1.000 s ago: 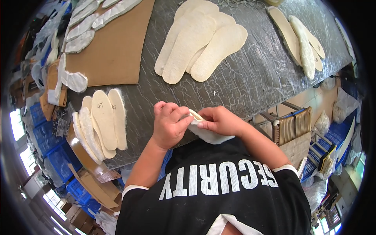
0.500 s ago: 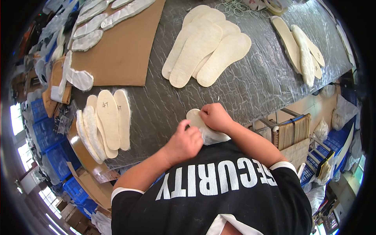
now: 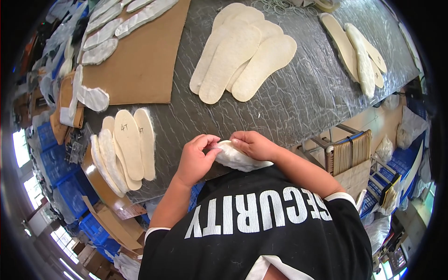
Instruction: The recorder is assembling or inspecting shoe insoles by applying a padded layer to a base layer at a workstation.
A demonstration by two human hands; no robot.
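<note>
A fluffy white insole [image 3: 240, 159] is held between my two hands at the near edge of the table, its furry side toward me. My left hand [image 3: 199, 156] pinches its left end between thumb and fingers. Over the upper edge, my right hand [image 3: 254, 145] is closed on the same insole, and its fingers partly cover it. Just beyond lies a fanned pile of plain cream insoles [image 3: 233, 56]. To the left, several insoles [image 3: 127, 144], some fleecy and some with handwriting, lie side by side.
A brown cardboard sheet [image 3: 140, 70] with white fleecy insoles [image 3: 147, 18] covers the far left. More insoles [image 3: 361, 60] lie at the far right near rubber bands [image 3: 284, 6]. A woven-backed chair [image 3: 351, 151] stands off the table's right edge; blue crates [image 3: 70, 191] are at left.
My left hand has moved up and left and now grips the insole's end. The insole has turned so more of its fluffy side shows. My right hand has shifted slightly lower.
</note>
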